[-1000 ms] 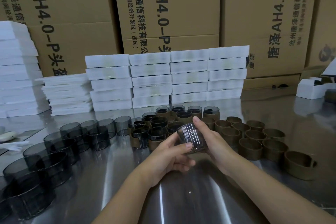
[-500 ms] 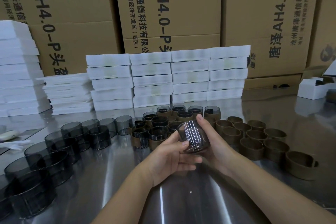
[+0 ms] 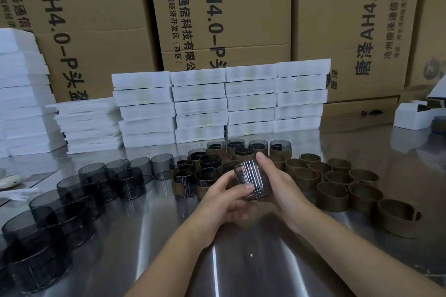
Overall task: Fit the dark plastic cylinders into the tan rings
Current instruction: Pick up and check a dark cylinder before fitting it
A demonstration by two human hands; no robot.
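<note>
Holding one cylinder (image 3: pixel 253 182) up off the table (image 3: pixel 241 260), dead centre, slightly tilted. Gripping it from both sides: left hand (image 3: pixel 224 198) with thumb pressed on the near wall and fingers curled underneath, right hand (image 3: pixel 282 188) wrapped round the far side, forefinger up at the rim. Looks like a two-handed hold for steadying and squaring up before pressing into a ring. Hard to tell about any ring round the base already, with palms covering it.

Plenty of stock either way: loose cylinders (image 3: pixel 96 176) spread out left, empty rings (image 3: pixel 337 190) clustered right, finished pairs (image 3: pixel 210 176) packed just behind the hands. Beyond those, foam stacks (image 3: pixel 200 106) and cartons (image 3: pixel 217 19). Nothing in the way between hands and nearest rings. Probably tight going among the finished pairs at set-down, though, with a real risk of knocking a neighbour.
</note>
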